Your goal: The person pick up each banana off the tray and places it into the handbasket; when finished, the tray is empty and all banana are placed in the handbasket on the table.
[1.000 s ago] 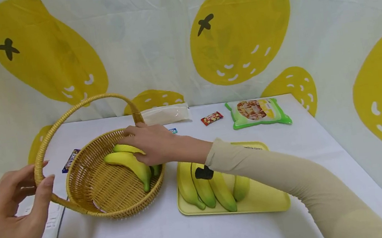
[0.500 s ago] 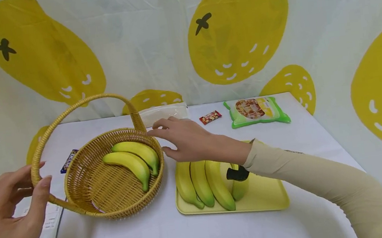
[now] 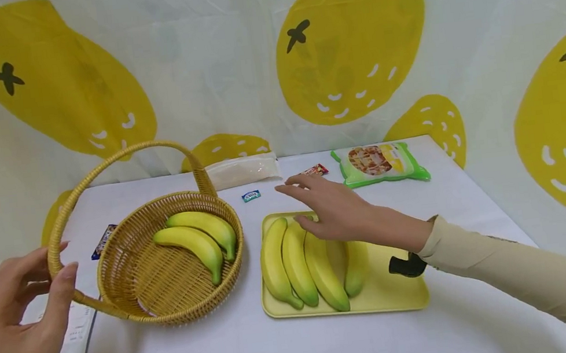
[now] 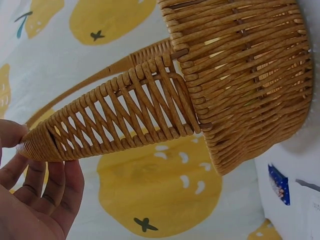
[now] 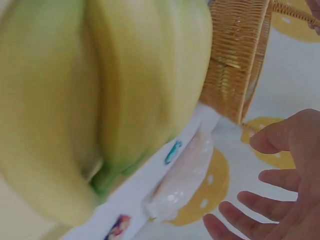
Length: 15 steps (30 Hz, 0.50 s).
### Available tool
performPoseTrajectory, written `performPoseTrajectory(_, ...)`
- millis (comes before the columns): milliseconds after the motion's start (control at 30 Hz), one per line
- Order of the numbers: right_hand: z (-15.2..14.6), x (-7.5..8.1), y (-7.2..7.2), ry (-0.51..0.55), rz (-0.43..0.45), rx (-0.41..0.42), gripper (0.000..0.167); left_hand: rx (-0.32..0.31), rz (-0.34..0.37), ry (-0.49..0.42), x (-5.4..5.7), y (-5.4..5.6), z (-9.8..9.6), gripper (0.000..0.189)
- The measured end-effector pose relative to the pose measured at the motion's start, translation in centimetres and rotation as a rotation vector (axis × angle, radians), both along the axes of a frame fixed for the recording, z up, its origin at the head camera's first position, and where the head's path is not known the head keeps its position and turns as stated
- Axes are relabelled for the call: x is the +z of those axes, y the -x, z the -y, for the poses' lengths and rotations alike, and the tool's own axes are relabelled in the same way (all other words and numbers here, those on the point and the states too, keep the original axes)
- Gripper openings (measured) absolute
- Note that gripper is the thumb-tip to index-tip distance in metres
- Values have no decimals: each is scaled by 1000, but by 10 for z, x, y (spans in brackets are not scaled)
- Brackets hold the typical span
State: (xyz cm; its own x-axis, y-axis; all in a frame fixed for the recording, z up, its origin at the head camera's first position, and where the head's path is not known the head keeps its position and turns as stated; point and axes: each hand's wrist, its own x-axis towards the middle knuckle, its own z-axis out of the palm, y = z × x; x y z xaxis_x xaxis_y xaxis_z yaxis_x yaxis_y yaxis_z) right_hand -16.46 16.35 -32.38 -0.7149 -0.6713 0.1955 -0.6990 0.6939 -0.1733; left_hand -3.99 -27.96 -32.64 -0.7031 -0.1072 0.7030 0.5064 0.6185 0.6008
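Observation:
My left hand (image 3: 22,322) pinches the handle (image 4: 115,110) of a round wicker basket (image 3: 173,314) between thumb and fingers. Two yellow-green bananas (image 3: 193,245) lie side by side inside the basket, toward its right wall. Over the far part of a pale yellow tray (image 3: 396,297), my right hand (image 3: 339,211) hovers with fingers spread and nothing in its grasp. Several bananas (image 3: 301,267) rest on the tray's left and middle, partly covered by that hand in the head view. In the right wrist view the tray's bananas (image 5: 130,75) loom large and blurred.
Behind the tray lie a green snack bag (image 3: 381,164), a small red packet (image 3: 320,169), a small blue-green packet (image 3: 251,196) and a long whitish pack (image 3: 243,170). A dark blue wrapper (image 3: 104,241) and a printed sheet (image 3: 73,340) sit left of the basket.
My right hand has let go of a banana in the basket and moved right, out over the tray. My left hand stays on the basket handle.

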Motion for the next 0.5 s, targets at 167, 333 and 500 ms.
performPoseTrajectory(167, -20, -6, -7, -1, 12, -87, 64, -11, -15, -27, -2, 1, 0, 33)
performPoseTrajectory(333, -36, -14, -17, -1, 16, -172, 65, 15, 41, 12, 2, -2, 0, 36)
performPoseTrajectory(500, -50, -25, -30, 10, 22, -229, 65, 23, 55, 31, 4, -3, -2, 36)
